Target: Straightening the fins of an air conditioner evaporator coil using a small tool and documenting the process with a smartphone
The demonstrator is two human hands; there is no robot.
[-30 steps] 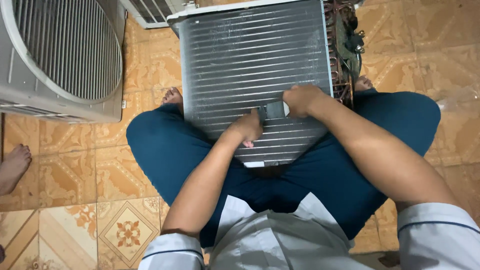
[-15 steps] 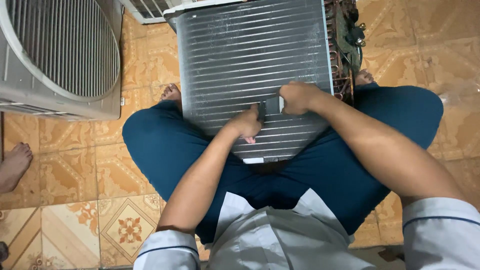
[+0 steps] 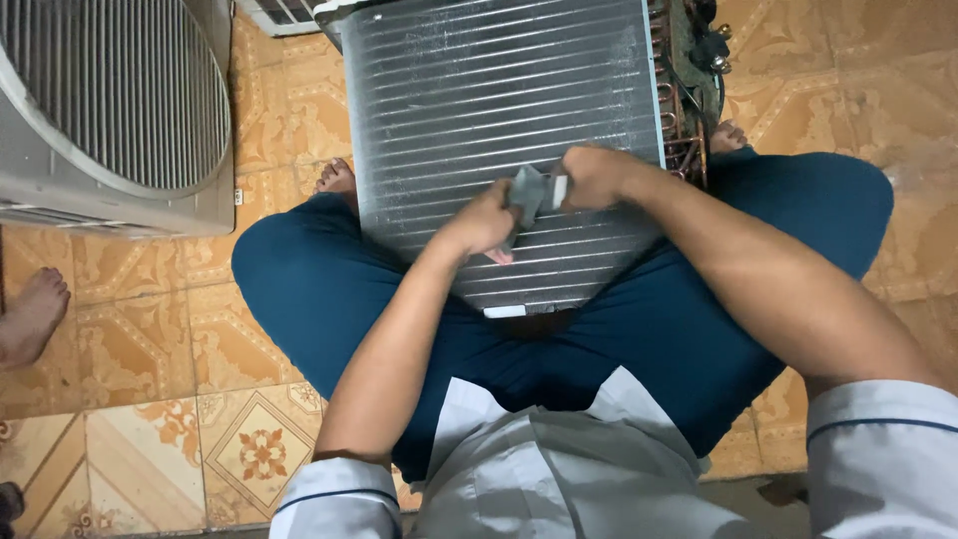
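**Grey tool pinched against coil fins**

Held between both hands: left hand (image 3: 479, 222) closed on the lower end of the small grey tool (image 3: 529, 192), right hand (image 3: 591, 177) clamped on its upper end. Pressed flat to the finned coil (image 3: 479, 90), near its lower middle, above crossed legs.
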